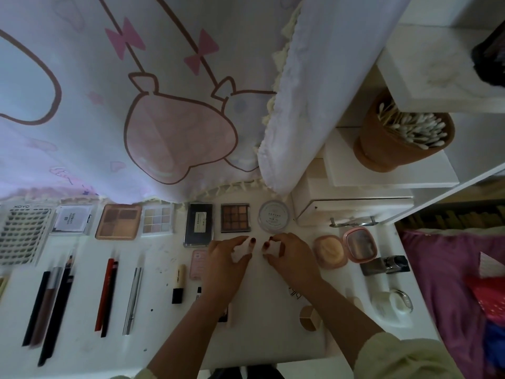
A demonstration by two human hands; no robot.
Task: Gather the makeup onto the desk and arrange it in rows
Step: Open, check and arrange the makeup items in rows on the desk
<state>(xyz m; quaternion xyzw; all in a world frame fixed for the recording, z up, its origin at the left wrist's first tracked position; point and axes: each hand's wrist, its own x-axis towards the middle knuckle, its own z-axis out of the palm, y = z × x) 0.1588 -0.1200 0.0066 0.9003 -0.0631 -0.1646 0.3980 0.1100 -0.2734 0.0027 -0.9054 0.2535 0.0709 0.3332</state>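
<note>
Only clear wording: "KOYO" or close to it, printed along the top edge of the false-lash card (pixel 23 233) at far left of the tabletop (pixel 273 337). Black compact (pixel 199 224), white box (pixel 71 218) and round clear jar lid (pixel 274 215) carry small printed labels, too blurred to read. Partial dark lettering on the tabletop beside the right forearm, illegible.

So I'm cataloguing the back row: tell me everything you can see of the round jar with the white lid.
The round jar looks like clear plastic with a flat white top bearing small printed text in a ring, too blurred to read. It sits upright and closed on the white desk, at the right end of the back row, just right of the brown eyeshadow palette without touching it. The curtain hem hangs just behind. Neither hand touches it.
</note>
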